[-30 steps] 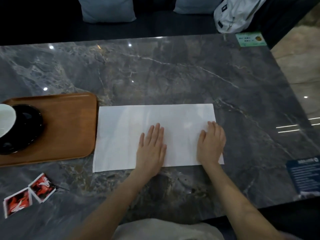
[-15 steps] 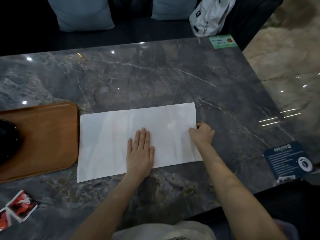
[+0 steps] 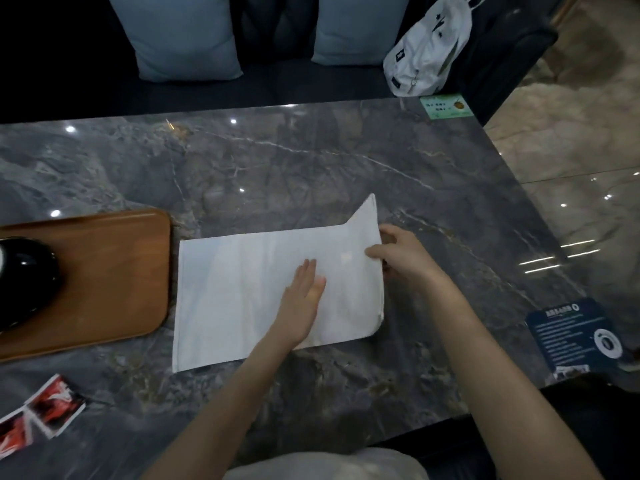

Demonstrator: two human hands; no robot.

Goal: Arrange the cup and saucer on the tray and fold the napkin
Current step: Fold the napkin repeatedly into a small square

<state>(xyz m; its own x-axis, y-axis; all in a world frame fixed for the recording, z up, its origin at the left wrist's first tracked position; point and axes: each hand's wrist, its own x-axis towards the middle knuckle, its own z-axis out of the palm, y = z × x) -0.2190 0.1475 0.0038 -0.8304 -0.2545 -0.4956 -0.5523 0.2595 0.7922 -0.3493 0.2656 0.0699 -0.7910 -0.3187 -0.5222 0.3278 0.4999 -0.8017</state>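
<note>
A white napkin lies flat on the dark marble table, folded to a long rectangle. My left hand presses flat on its middle, fingers together. My right hand pinches the napkin's right edge and has lifted it, so the far right corner stands up and curls leftward. To the left sits a wooden tray with a black saucer on it at the frame's edge. The cup is almost wholly cut off by the left edge.
Red and white packets lie near the table's front left. A dark blue card sits at the right edge and a green card at the far right corner. Cushions and a white bag rest on the sofa beyond.
My right hand went from lying flat on the napkin to gripping its right edge and raising it. My left hand stayed pressed on the middle. The view shifted right, pushing the tray out of frame.
</note>
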